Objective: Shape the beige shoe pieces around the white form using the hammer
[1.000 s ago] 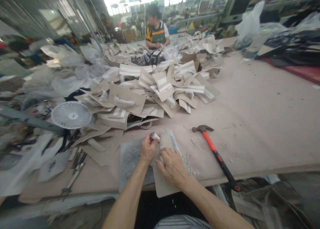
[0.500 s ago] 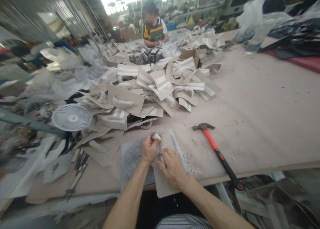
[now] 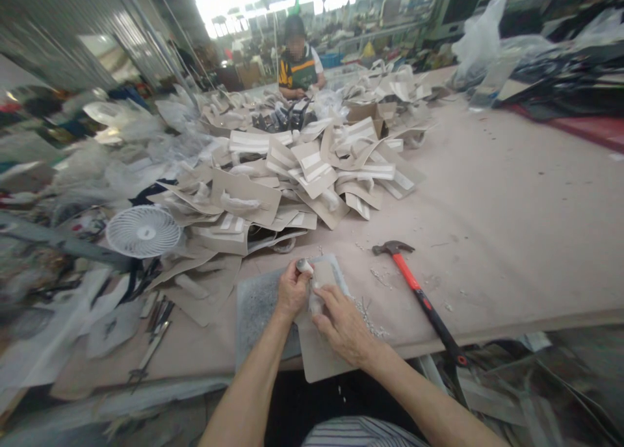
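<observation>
My left hand (image 3: 292, 292) is closed around a short whitish cylinder with a grey round end (image 3: 304, 265), held upright over a beige panel (image 3: 319, 356). The cylinder's lower end is hidden by my fingers. A pale wrapped handle (image 3: 316, 304) lies along the panel, with the thumb and fingers of my right hand (image 3: 345, 327) closed about it. Part of the panel rests on a grey slab (image 3: 260, 310), and its near end hangs over the table edge. To the right lies a claw hammer (image 3: 419, 294) with a red and black grip.
A large heap of beige panels with wrapped handles (image 3: 248, 197) spreads across the table (image 3: 492, 219). A white fan (image 3: 143, 231) and several thin tools (image 3: 151, 349) are at left. Small pale scraps (image 3: 373, 323) lie beside the slab. Another person (image 3: 299, 67) sits behind the heap.
My right hand's fingers have shifted from lying on the panel to around the wrapped handle. My left hand keeps its hold on the cylinder. The view has shifted slightly.
</observation>
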The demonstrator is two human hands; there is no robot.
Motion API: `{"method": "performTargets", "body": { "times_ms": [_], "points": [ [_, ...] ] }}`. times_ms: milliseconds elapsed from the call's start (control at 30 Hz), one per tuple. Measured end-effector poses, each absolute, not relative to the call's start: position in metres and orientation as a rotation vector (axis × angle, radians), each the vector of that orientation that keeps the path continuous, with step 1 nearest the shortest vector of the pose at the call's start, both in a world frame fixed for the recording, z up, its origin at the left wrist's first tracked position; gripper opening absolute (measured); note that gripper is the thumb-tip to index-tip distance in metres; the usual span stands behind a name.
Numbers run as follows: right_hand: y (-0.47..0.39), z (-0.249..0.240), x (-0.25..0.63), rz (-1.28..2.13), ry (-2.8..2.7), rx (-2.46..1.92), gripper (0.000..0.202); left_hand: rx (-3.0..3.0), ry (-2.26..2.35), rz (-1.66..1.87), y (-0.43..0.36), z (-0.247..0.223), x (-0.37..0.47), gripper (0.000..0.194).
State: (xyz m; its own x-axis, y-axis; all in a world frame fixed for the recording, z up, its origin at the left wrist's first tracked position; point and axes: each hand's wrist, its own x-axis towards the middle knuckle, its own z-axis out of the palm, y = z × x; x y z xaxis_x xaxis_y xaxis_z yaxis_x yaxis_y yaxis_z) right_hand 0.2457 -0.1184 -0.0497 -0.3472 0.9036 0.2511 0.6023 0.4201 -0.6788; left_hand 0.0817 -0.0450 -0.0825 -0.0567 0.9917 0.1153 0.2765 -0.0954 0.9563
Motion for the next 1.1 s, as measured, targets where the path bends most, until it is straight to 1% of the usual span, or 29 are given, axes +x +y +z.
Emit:
{"method": "performTargets", "body": {
  "times_ms": [67, 167, 233, 267, 333, 467, 600, 667, 733, 800, 833, 900, 1000, 1033, 1100],
  "points": [
    [-0.111, -0.049, 0.272, 0.51, -1.971, -1.349, 0.038, 1.486, 1.404, 1.188, -0.045, -0.083, 0.082, 0.018],
    [-0.1, -0.05, 0.325, 0.192, -1.893, -1.706, 0.038, 1.528, 1.373, 1.169, -0.046, -0.081, 0.082, 0.019],
    [-0.097, -0.051, 0.358, 0.11, -1.94, -2.02, 0.041, 1.552, 1.343, 1.165, -0.045, -0.079, 0.082, 0.019],
    [-0.097, -0.052, 0.372, 0.14, -1.956, -2.141, 0.04, 1.564, 1.326, 1.163, -0.045, -0.078, 0.082, 0.019],
    [-0.1, -0.053, 0.389, 0.381, -1.835, -2.279, 0.03, 1.588, 1.285, 1.143, -0.044, -0.076, 0.081, 0.019],
    [-0.099, -0.043, 0.395, 0.97, -1.347, -2.244, 0.005, 1.634, 1.205, 1.073, -0.038, -0.075, 0.076, 0.019],
    [-0.092, -0.016, 0.375, 1.335, -1.169, -2.061, 0.007, 1.605, 1.152, 1.055, -0.036, -0.077, 0.073, 0.019],
    [-0.09, 0.001, 0.359, 1.356, -1.136, -1.958, 0.006, 1.587, 1.147, 1.059, -0.036, -0.078, 0.073, 0.02],
    [-0.091, 0.017, 0.342, 1.199, -1.233, -1.855, 0.019, 1.582, 1.147, 1.06, -0.037, -0.079, 0.073, 0.02],
    [-0.092, 0.029, 0.326, 0.878, -1.485, -1.756, 0.033, 1.589, 1.143, 1.064, -0.038, -0.079, 0.073, 0.02],
    [-0.093, 0.032, 0.319, 0.7, -1.642, -1.72, 0.035, 1.601, 1.139, 1.066, -0.038, -0.079, 0.073, 0.02],
    [-0.092, 0.036, 0.31, 0.432, -1.97, -1.692, 0.033, 1.624, 1.14, 1.063, -0.038, -0.078, 0.073, 0.019],
    [-0.087, 0.047, 0.305, 0.284, -2.343, -1.697, 0.025, 1.642, 1.16, 1.051, -0.038, -0.078, 0.073, 0.017],
    [-0.084, 0.055, 0.305, 0.248, -2.378, -1.673, 0.025, 1.646, 1.164, 1.05, -0.038, -0.078, 0.073, 0.015],
    [-0.081, 0.076, 0.304, 0.15, -2.266, -1.584, 0.028, 1.667, 1.156, 1.051, -0.038, -0.077, 0.073, 0.015]
  ]
}}
